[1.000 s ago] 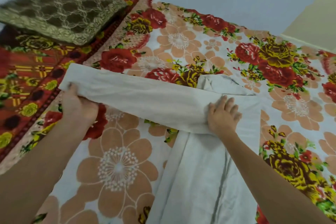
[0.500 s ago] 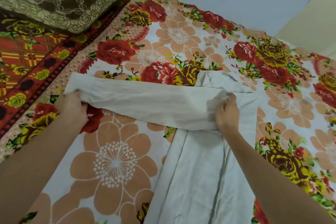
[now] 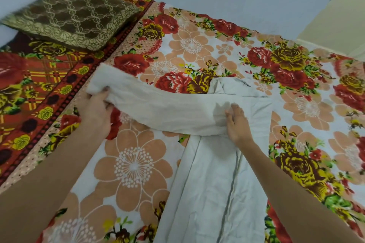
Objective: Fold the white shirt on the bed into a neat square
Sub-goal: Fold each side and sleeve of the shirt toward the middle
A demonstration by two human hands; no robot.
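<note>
fig: your l hand (image 3: 97,108), clamped on the sleeve (image 3: 158,108) end, now lifts it off the bed (image 3: 134,163); r hand (image 3: 238,124) at shirt (image 3: 209,183) shoulder, grip unclear; fold-in starts.

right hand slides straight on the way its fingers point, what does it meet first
The right hand lies flat on the shirt sleeve, fingers pointing away from the person. Going straight on, it would probably meet the shirt collar first, then the floral bedsheet. Depth is unclear.
</note>
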